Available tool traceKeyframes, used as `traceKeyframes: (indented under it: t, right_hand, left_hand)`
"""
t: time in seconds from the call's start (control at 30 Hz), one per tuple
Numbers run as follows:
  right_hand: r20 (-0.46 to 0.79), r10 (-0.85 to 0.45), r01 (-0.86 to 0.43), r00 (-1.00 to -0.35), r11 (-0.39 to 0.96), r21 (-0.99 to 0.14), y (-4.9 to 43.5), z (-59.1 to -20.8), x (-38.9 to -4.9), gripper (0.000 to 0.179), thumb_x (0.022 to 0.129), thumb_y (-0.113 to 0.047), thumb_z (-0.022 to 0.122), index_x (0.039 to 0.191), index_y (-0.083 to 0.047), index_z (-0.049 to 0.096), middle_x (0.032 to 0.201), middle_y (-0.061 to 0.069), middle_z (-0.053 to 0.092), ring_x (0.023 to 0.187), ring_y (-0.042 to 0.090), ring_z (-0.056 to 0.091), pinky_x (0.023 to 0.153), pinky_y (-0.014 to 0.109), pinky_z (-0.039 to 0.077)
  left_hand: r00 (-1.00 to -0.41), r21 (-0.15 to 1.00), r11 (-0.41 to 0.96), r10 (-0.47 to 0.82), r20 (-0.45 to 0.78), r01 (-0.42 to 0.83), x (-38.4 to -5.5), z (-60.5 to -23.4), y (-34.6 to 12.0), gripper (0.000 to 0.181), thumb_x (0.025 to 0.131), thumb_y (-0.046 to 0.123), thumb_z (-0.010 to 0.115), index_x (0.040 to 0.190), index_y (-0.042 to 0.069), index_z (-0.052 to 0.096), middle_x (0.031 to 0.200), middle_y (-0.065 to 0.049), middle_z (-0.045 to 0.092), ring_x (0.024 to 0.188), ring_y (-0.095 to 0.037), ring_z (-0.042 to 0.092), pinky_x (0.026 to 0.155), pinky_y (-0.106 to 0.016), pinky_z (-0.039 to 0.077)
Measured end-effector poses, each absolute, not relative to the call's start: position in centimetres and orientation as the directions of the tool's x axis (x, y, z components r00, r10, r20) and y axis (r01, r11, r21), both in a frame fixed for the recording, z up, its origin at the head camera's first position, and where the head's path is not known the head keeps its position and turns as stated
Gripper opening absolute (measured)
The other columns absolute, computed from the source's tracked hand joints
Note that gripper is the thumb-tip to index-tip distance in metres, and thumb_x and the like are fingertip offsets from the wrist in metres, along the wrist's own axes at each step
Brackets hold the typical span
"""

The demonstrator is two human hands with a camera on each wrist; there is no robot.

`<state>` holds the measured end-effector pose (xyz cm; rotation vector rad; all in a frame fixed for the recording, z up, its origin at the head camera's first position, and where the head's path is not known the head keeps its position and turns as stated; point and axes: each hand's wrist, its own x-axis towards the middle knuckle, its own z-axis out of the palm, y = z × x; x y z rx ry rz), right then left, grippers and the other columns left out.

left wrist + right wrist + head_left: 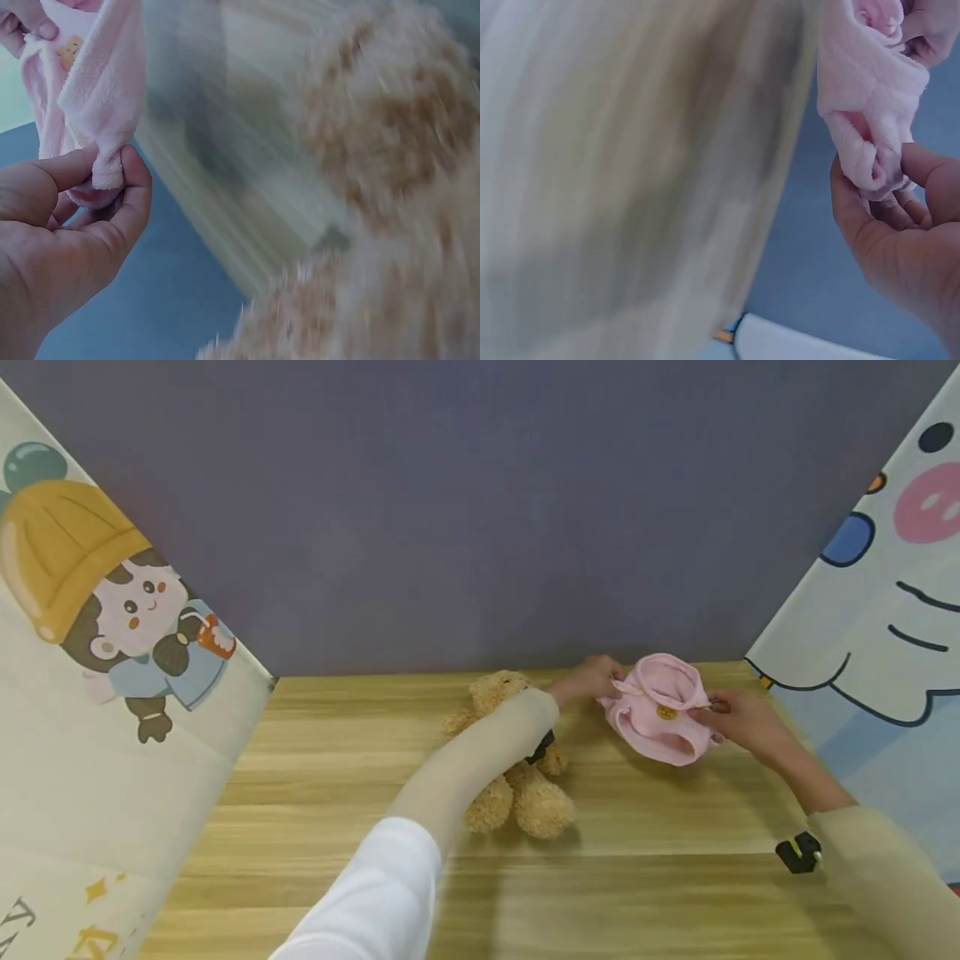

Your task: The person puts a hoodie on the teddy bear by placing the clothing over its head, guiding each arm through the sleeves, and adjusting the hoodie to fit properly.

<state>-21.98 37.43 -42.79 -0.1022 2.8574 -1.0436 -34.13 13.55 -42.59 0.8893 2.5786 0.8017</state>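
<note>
Both hands hold a small pink plush garment (pixel 637 727) with a round yellow-brown patch on its front, over the right part of the wooden table. My left hand (pixel 592 678) pinches one side of it; in the left wrist view the thumb and fingers grip a bunched corner of the pink cloth (pixel 109 112). On the opposite side my right hand (pixel 738 720) pinches another edge, with thumb and fingers closed on the fold in the right wrist view. A curly brown teddy bear (pixel 543 802) lies on the table beneath my left forearm, which hides its middle.
The wooden table (pixel 337 760) meets a grey-blue back panel (pixel 480 527). Side panels with cartoon prints stand at the left (pixel 75 735) and right (pixel 862 652). A dark wrist device (pixel 798 852) sits by the right sleeve.
</note>
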Motion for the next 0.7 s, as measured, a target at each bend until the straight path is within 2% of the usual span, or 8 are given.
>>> traceKeyframes:
  t: [0.13,0.23,0.3,0.47,0.7]
  right_hand:
    - [-0.025,-0.121,-0.076,-0.992,0.759,-0.647,35.9,-41.3,-22.6,0.044,0.102,-0.034,0.063,0.122,0.005,0.062,0.089,0.012,0.069,0.066,0.011,0.056,0.055,0.028,0.046]
    - [-0.015,-0.124,-0.087,-0.992,0.775,-0.626,35.2,-40.3,-22.9,0.043,0.102,-0.037,0.062,0.120,0.002,0.064,0.083,0.008,0.067,0.064,0.013,0.053,0.052,0.028,0.042]
    - [-0.004,-0.123,-0.095,-0.992,0.780,-0.618,34.8,-39.6,-23.0,0.045,0.101,-0.039,0.062,0.122,0.000,0.064,0.082,0.006,0.068,0.063,0.013,0.053,0.052,0.027,0.042]
    - [-0.008,-0.138,-0.095,-0.990,0.729,-0.678,33.9,-38.2,-23.1,0.046,0.101,-0.038,0.064,0.127,0.000,0.062,0.091,0.008,0.071,0.067,0.012,0.058,0.057,0.027,0.049]
    - [-0.024,-0.181,-0.102,-0.983,0.651,-0.752,31.4,-37.5,-23.2,0.041,0.100,-0.032,0.067,0.121,0.002,0.063,0.094,0.008,0.069,0.072,0.011,0.057,0.060,0.026,0.051]
  left_hand:
    - [-0.757,0.620,0.645,0.642,-0.122,0.447,-34.3,-41.1,11.5,0.024,0.093,0.008,0.074,0.115,0.000,0.071,0.110,-0.013,0.071,0.067,-0.013,0.060,0.067,-0.027,0.058]
    - [-0.740,0.603,0.640,0.662,-0.117,0.477,-34.2,-39.5,10.2,0.025,0.095,0.012,0.073,0.117,0.001,0.071,0.112,-0.012,0.070,0.075,-0.014,0.062,0.073,-0.026,0.058]
    - [-0.735,0.591,0.636,0.670,-0.104,0.496,-34.2,-38.5,9.4,0.024,0.095,0.013,0.072,0.116,0.001,0.071,0.112,-0.011,0.071,0.079,-0.016,0.063,0.072,-0.024,0.056]
    - [-0.740,0.575,0.639,0.667,-0.084,0.511,-34.0,-36.5,7.7,0.024,0.095,0.015,0.073,0.114,0.001,0.071,0.109,-0.011,0.071,0.082,-0.018,0.065,0.066,-0.022,0.056]
    - [-0.721,0.517,0.638,0.691,-0.056,0.571,-33.4,-35.2,4.0,0.026,0.095,0.019,0.073,0.117,0.004,0.072,0.111,-0.009,0.072,0.088,-0.016,0.063,0.071,-0.020,0.052]
